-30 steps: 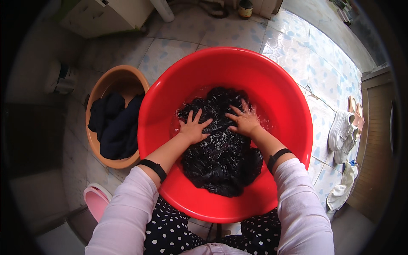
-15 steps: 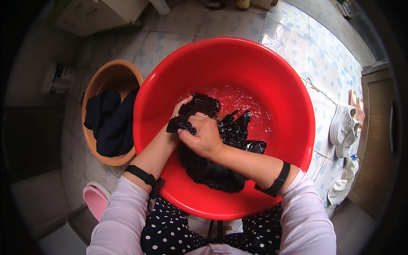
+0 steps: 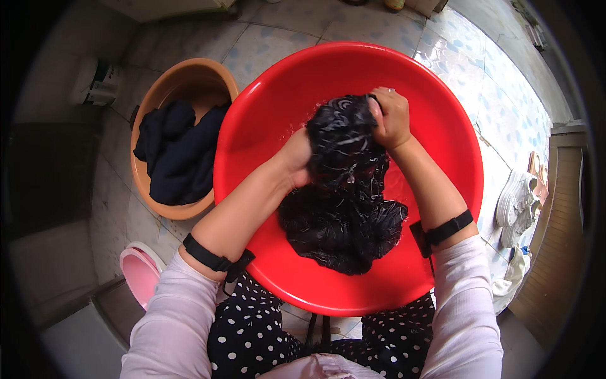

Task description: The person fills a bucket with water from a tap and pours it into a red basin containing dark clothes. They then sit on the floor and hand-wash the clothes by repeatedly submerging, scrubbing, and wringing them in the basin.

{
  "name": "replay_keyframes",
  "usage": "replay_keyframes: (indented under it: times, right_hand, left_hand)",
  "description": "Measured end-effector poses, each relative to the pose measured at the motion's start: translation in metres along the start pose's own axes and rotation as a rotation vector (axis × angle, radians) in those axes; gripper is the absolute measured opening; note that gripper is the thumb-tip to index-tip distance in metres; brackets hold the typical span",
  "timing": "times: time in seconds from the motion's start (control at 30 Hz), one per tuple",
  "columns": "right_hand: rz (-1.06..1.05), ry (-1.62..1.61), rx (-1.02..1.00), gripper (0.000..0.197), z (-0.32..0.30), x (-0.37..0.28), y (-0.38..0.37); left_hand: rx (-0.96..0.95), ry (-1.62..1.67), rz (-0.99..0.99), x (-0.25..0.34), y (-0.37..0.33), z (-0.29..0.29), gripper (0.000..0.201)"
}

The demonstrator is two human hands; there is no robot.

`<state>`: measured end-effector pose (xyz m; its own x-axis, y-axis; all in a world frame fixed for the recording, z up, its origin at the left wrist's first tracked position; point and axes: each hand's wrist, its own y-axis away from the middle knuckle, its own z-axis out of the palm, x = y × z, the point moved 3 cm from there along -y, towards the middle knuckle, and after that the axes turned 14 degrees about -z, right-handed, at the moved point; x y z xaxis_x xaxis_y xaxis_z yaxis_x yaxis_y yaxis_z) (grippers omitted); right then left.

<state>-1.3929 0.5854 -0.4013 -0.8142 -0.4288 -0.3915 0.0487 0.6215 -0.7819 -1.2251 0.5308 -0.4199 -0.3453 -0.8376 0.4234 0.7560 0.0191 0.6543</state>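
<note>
Right hand: closed on black cloth, upper right. Left hand: against its left side, fingers hidden, grip cannot be told. Cloth bunched inside red basin. Tan basin, left, holds navy clothes.

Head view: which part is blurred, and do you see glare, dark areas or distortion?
In the head view, the black cloth is motion-blurred between the left hand and right hand; the head view shows glare on the tiled floor at upper right, a dim left side, black corners, and fisheye bending near its rim.
</note>
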Motion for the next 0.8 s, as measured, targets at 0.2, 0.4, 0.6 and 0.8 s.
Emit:
replay_keyframes:
  times: [0.2,0.4,0.6,0.8]
  right_hand:
    - [0.853,0.296,-0.589,0.042,0.008,0.067,0.102]
    - [1.043,0.372,-0.774,0.081,0.043,0.03,0.123]
    - [0.503,0.525,-1.216,0.071,0.027,0.032,0.149]
    - [1.016,0.366,-0.718,0.044,0.048,0.037,0.17]
  left_hand:
    - [0.703,-0.863,0.051,0.047,-0.013,-0.043,0.053]
    - [1.103,-1.484,0.02,-0.013,-0.072,-0.069,0.076]
    - [0.791,-1.91,-0.081,-0.031,-0.067,-0.106,0.063]
    - [0.782,-0.712,-0.178,-0.045,-0.092,-0.115,0.084]
